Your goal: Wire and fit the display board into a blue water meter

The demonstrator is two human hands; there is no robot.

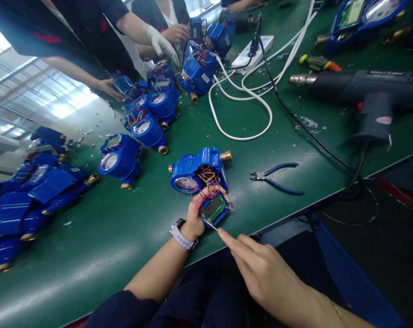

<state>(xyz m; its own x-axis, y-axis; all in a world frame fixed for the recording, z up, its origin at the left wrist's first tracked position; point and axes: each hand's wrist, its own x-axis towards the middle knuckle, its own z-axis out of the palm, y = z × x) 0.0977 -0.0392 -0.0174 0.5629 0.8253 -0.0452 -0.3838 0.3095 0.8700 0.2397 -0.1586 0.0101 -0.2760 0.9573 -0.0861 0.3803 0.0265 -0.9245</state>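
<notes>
My left hand (195, 214) is closed around a small blue-framed display module (214, 208) with a green board and a grey screen. Thin coloured wires (208, 178) run from it into an opened blue water meter (201, 165) lying just behind on the table. My right hand (257, 259) pinches a thin metal shaft (211, 225), probably a screwdriver, its tip at the lower left corner of the module. The tool's handle is hidden in the fingers. To the right lie blue-handled cutting pliers (277, 178), apart from both hands.
A heat gun (363, 91) lies at the right, its black cord crossing the green table (151, 255). A white power strip (252, 54) and looped white cable (240, 137) are behind. Several meters (119, 157) stand left. Co-workers' hands, one in a white glove (161, 45), are at the far side.
</notes>
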